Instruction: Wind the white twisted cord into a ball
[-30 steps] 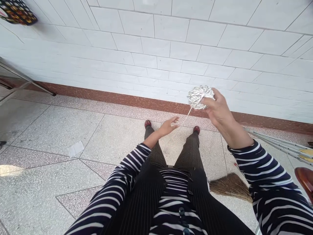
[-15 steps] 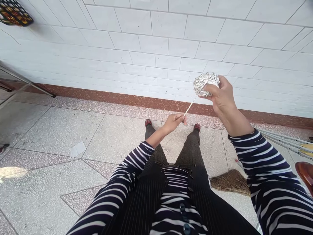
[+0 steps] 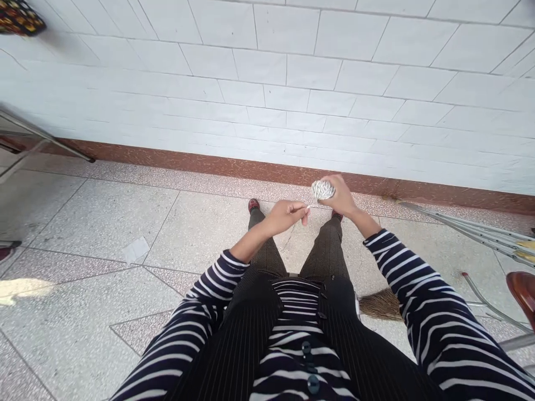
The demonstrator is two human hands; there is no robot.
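A wound ball of white twisted cord is gripped in my right hand, its fingers wrapped round the far and right sides. Just left of it, my left hand pinches the cord's free strand between thumb and fingers. Only a short bit of that strand shows between the two hands. Both hands are in the air over the floor, in front of my legs.
A white tiled wall with a brown skirting stands ahead. On the floor lie a white paper, a straw broom and crutch-like metal poles. Metal furniture legs are at left, a brown seat edge at right.
My right hand has come down and left with the cord ball, close to my left hand. The stretch of strand between them is now much shorter. My left hand has barely moved.
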